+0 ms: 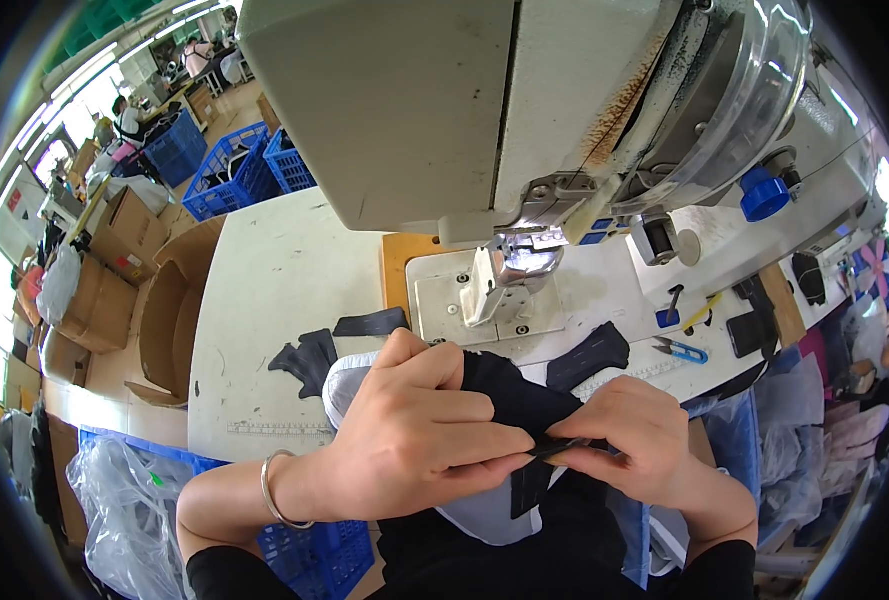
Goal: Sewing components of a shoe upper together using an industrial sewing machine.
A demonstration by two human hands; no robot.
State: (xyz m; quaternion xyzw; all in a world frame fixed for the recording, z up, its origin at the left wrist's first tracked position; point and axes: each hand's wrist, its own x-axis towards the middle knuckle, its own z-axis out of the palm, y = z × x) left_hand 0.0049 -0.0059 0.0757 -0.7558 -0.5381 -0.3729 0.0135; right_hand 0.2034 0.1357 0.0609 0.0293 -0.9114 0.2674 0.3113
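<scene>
My left hand [419, 425] and my right hand [629, 440] meet in front of the sewing machine [384, 110], both closed on a black fabric piece [509, 390] with light grey parts. Fingertips of both hands pinch its dark edge between them. A narrow black strip [530, 490] hangs below the pinch, over the grey part [494, 525]. Behind my hands stands the machine's metal sewing head [509, 275], apart from the fabric. Dark cut pieces lie on the white table: a lobed one [309, 362] and a strip [371, 322] at left, a curved one [589, 357] at right.
Blue-handled thread snips [681, 350] and a flat black object [746, 334] lie at the table's right. A printed ruler [279, 428] marks the left front. Cardboard boxes [109, 305] and blue crates [229, 175] stand at left; plastic bags [124, 500] lie below. People sit working far off.
</scene>
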